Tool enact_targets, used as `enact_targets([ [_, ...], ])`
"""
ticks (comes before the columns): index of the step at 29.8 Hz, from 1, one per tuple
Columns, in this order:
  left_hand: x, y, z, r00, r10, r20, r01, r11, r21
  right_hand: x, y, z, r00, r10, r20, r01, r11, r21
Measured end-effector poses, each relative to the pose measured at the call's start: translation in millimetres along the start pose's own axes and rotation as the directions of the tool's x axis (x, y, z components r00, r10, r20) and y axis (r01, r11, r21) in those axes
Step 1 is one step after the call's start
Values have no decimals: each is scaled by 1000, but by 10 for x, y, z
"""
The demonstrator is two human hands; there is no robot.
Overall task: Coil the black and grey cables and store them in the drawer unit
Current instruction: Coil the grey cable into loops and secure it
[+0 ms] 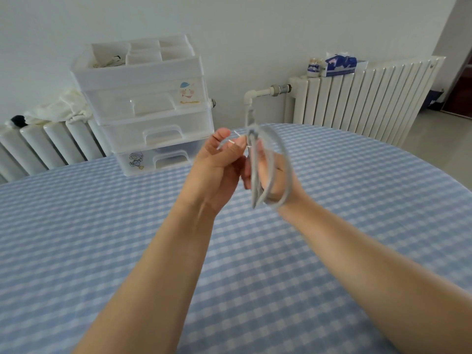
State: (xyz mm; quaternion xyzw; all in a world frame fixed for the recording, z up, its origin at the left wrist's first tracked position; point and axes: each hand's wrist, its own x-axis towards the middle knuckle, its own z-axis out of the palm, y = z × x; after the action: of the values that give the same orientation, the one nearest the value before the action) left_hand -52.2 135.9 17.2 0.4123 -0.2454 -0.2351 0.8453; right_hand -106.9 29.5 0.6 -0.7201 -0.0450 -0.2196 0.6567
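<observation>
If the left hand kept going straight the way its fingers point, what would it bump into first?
Probably the drawer unit. The left hand, pinching the grey cable, points up and away toward it, though depth is hard to judge.

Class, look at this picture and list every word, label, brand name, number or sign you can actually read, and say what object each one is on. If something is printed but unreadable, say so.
No text can be read.
Drawer unit: two cartoon stickers, pictures only, no words seen.
Blue packet on the radiator: white printing, too blurred to read.
Small jar beside it: label too small to read.
Dark blue item on the floor, far right: a white mark, unreadable.
</observation>
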Motion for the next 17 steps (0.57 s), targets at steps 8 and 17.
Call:
enact_targets([
  [8, -49, 27, 28, 909, 406, -93, -278, 757, 591, -8, -342, -118, 810, 504, 301, -582, 752, 308],
  [17, -15, 7, 1, 888, 215, -407, -41, 918, 395, 42, -425, -323, 960, 185, 211, -106, 935, -338],
])
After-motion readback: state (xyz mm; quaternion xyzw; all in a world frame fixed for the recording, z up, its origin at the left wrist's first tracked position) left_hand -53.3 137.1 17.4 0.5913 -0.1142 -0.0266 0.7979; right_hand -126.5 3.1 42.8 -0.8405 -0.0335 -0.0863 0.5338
